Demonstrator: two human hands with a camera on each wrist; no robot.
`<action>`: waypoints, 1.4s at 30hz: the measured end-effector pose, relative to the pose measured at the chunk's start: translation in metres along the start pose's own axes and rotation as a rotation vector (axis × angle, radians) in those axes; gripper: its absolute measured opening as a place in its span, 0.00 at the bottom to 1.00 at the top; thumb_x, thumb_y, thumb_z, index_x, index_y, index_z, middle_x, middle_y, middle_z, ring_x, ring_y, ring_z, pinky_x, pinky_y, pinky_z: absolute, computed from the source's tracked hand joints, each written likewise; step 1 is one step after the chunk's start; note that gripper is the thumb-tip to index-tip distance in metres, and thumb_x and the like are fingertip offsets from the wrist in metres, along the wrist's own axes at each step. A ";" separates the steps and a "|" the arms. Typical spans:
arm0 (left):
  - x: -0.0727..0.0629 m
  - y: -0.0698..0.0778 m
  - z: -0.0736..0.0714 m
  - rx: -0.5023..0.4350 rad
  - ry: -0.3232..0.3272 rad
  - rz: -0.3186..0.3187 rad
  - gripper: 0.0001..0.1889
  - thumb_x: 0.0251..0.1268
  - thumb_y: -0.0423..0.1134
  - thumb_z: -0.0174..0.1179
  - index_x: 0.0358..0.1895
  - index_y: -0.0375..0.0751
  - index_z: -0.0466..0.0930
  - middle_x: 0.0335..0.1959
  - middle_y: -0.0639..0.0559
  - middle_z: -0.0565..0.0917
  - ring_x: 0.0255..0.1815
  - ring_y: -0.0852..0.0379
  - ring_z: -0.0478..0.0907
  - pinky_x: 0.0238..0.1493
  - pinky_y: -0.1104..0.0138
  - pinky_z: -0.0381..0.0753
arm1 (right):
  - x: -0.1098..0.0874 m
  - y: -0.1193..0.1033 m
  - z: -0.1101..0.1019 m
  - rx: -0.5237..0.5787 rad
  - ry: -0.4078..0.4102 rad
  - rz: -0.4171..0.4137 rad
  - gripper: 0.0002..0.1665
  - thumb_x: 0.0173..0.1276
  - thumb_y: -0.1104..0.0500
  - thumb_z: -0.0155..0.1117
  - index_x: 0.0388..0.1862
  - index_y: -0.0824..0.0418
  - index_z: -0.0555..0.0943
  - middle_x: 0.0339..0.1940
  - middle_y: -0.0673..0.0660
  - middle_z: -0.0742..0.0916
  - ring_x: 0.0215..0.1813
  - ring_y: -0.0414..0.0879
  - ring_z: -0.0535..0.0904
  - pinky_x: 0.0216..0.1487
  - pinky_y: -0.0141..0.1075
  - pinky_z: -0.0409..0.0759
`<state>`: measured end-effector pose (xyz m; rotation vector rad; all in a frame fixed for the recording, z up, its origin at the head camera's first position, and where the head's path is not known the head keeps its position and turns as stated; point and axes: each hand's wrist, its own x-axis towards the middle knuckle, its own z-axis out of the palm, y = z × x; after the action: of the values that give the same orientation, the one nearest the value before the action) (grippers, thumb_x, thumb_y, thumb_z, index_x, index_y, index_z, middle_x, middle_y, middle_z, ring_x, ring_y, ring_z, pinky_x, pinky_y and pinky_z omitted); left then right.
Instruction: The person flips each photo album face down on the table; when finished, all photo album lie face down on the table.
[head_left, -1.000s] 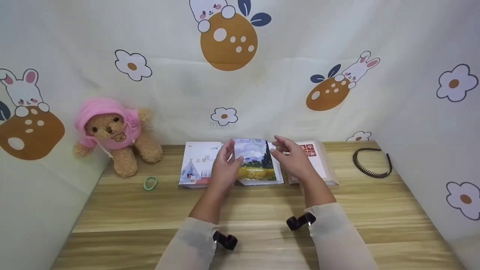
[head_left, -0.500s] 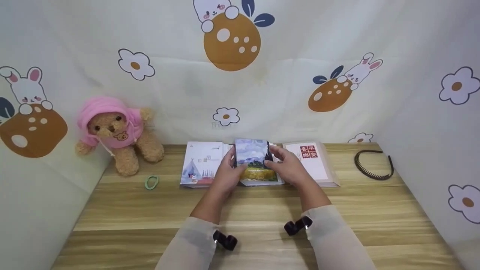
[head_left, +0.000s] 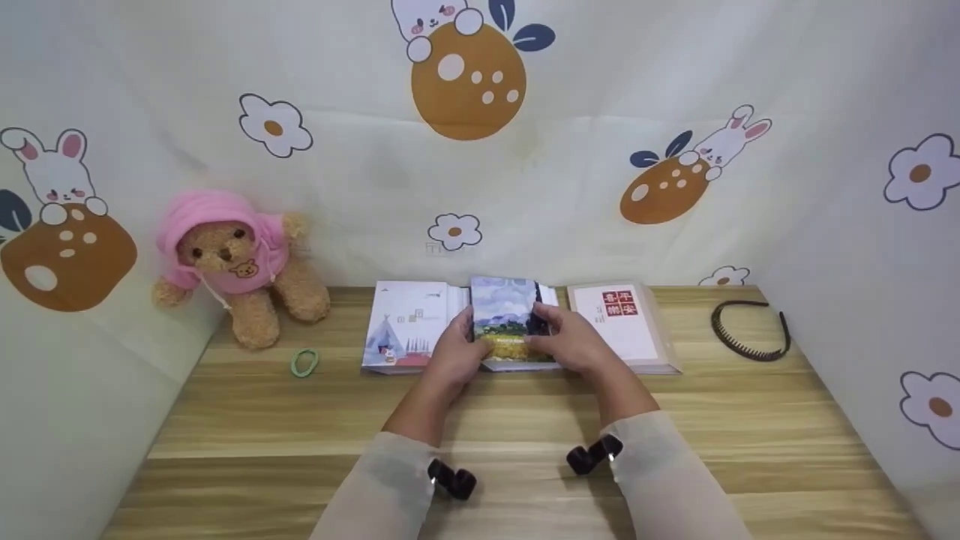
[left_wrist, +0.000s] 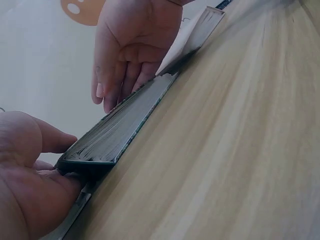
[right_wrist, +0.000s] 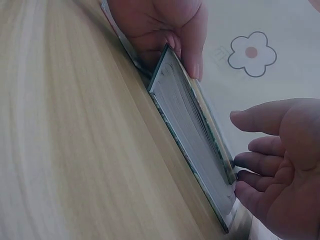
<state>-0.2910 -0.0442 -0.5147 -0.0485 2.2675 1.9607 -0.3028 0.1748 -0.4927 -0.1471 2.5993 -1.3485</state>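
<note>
The book (head_left: 508, 311) lies flat near the centre of the head view, front cover up. Its cover bears a painted landscape: pale blue and lilac clouds, bluish hills, dark green growth, a tall dark tree along the right edge and a golden field at the bottom. Small pale lettering crosses the field, too small to read. The wrist views show a thick block of pages between stiff covers with dark edges.

The left hand (head_left: 459, 349) holds the book's left side, thumb over the cover. The right hand (head_left: 574, 337) is at the other side, fingers loosely bent, their tips at the book's edge, thumb spread apart from them.

Just left of the book is a white album (head_left: 405, 319) with a tent picture; to the right, another album (head_left: 630, 334) with red square print. All rest on the wooden table (head_left: 750, 427). A bear (head_left: 225, 259) in pink sits at mid-left, a green band (head_left: 293, 364) below it, a dark headband (head_left: 727, 343) at mid-right.
</note>
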 end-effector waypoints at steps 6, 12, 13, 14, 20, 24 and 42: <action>-0.001 0.009 0.001 -0.128 0.011 0.049 0.44 0.64 0.29 0.65 0.85 0.38 0.60 0.85 0.40 0.66 0.87 0.42 0.61 0.88 0.51 0.61 | -0.002 -0.004 -0.002 0.036 -0.010 -0.014 0.45 0.72 0.48 0.73 0.85 0.50 0.68 0.85 0.56 0.72 0.88 0.59 0.62 0.88 0.55 0.59; -0.004 0.025 0.002 -0.321 -0.001 0.035 0.34 0.77 0.41 0.61 0.83 0.54 0.66 0.88 0.52 0.62 0.90 0.49 0.53 0.90 0.53 0.56 | -0.008 -0.020 -0.007 0.179 -0.046 -0.010 0.43 0.75 0.44 0.69 0.85 0.46 0.67 0.85 0.53 0.73 0.88 0.56 0.62 0.88 0.54 0.61; -0.004 0.026 0.002 -0.345 -0.013 0.029 0.32 0.79 0.43 0.58 0.83 0.56 0.66 0.88 0.52 0.62 0.90 0.49 0.54 0.89 0.52 0.57 | -0.009 -0.023 -0.007 0.189 -0.049 -0.004 0.42 0.76 0.43 0.68 0.85 0.44 0.67 0.85 0.53 0.73 0.88 0.55 0.62 0.88 0.54 0.62; -0.005 0.027 0.001 -0.368 -0.026 0.025 0.30 0.81 0.44 0.55 0.83 0.57 0.66 0.88 0.51 0.62 0.89 0.48 0.58 0.88 0.52 0.60 | -0.010 -0.025 -0.007 0.201 -0.052 -0.002 0.42 0.76 0.42 0.68 0.85 0.43 0.67 0.85 0.53 0.73 0.88 0.55 0.63 0.87 0.55 0.62; -0.009 0.035 0.002 -0.391 -0.028 0.076 0.27 0.83 0.44 0.54 0.81 0.52 0.70 0.85 0.48 0.67 0.84 0.45 0.67 0.85 0.50 0.67 | -0.016 -0.035 -0.004 0.314 -0.047 -0.063 0.41 0.77 0.42 0.68 0.85 0.39 0.66 0.85 0.57 0.72 0.87 0.57 0.66 0.84 0.56 0.69; -0.013 0.041 0.007 -0.350 -0.024 0.127 0.33 0.77 0.42 0.63 0.82 0.48 0.68 0.86 0.49 0.64 0.85 0.45 0.66 0.85 0.49 0.67 | -0.019 -0.041 -0.004 0.415 -0.034 -0.115 0.40 0.79 0.38 0.64 0.85 0.33 0.64 0.85 0.58 0.71 0.84 0.61 0.70 0.77 0.62 0.76; -0.012 0.028 0.011 -0.317 -0.151 0.044 0.42 0.71 0.49 0.68 0.85 0.61 0.60 0.90 0.54 0.55 0.89 0.46 0.54 0.86 0.49 0.65 | -0.019 -0.032 -0.006 0.481 -0.110 -0.021 0.35 0.84 0.43 0.55 0.82 0.18 0.59 0.84 0.54 0.69 0.83 0.66 0.69 0.73 0.72 0.74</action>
<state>-0.2814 -0.0297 -0.4876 0.1119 1.8645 2.2445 -0.2862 0.1640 -0.4607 -0.1650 2.1183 -1.8660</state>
